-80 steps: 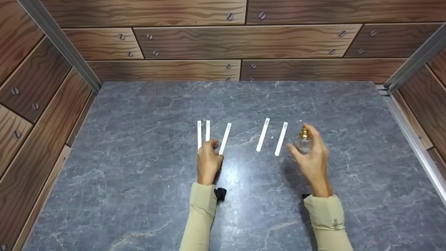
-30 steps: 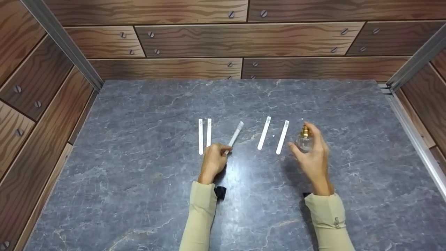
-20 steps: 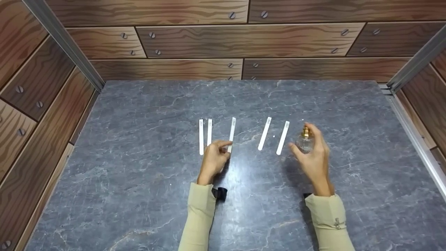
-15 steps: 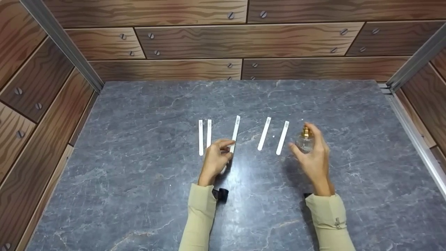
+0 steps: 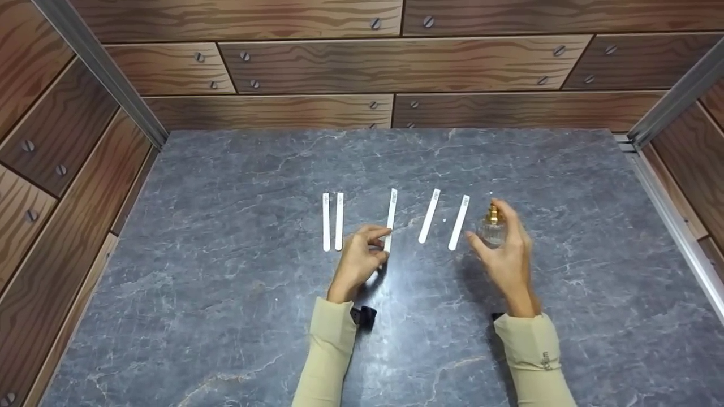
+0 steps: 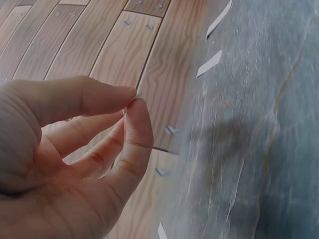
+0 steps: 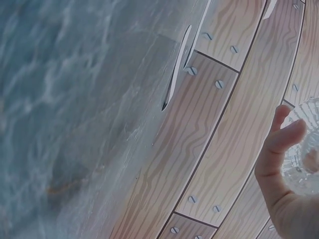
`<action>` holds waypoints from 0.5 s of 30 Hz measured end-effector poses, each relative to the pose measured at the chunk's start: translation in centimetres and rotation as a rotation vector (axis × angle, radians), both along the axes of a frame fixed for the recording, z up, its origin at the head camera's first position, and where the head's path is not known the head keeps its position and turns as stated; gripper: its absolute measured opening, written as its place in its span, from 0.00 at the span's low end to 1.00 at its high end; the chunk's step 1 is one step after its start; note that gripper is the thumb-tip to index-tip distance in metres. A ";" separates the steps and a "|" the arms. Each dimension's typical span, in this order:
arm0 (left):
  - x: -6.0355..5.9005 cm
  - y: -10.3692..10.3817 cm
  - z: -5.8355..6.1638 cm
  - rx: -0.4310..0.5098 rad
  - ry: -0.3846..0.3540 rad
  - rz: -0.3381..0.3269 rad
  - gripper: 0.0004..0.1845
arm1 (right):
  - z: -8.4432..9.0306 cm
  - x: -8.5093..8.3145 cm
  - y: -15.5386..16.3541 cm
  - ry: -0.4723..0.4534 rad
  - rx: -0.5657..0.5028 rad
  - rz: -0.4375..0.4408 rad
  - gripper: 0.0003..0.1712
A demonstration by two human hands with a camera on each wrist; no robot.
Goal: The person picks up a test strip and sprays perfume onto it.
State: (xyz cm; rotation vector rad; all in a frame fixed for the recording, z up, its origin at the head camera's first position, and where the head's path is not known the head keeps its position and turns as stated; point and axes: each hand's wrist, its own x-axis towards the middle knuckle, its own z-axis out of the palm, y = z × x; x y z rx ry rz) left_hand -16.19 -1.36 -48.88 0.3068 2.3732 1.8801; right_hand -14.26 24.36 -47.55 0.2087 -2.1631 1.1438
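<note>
In the head view my left hand (image 5: 361,257) pinches the lower part of a white perfume test strip (image 5: 392,206) between thumb and fingers, raised off the table. The left wrist view shows the thumb and a fingertip pressed together, the strip seen there only as a thin edge. My right hand (image 5: 509,254) grips a clear glass perfume bottle (image 5: 493,230) with a gold spray top, one finger reaching up to the sprayer. Its ribbed glass bottom (image 7: 306,181) shows at the edge of the right wrist view.
Two parallel test strips (image 5: 326,223) lie left of the held one. Another pair of slanted strips (image 5: 430,216) lies between the hands. They rest on a grey marbled table (image 5: 226,316), bounded by wood-patterned walls (image 5: 317,65) and metal frame posts. Tiny white specks dot the surface.
My left hand has taken the third strip off the table, turned it, and carried it rightward toward the slanted pair. The right hand has stayed nearly still with the perfume bottle.
</note>
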 end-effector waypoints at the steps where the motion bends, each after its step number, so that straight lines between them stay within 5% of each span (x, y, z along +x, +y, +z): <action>1: 0.0 0.1 0.1 -0.011 0.001 -0.006 0.25 | 0.0 0.0 0.0 -0.002 0.000 -0.001 0.41; 15: 0.7 1.4 1.2 -0.052 0.038 -0.083 0.25 | 0.1 -0.2 -0.1 0.018 -0.028 -0.020 0.39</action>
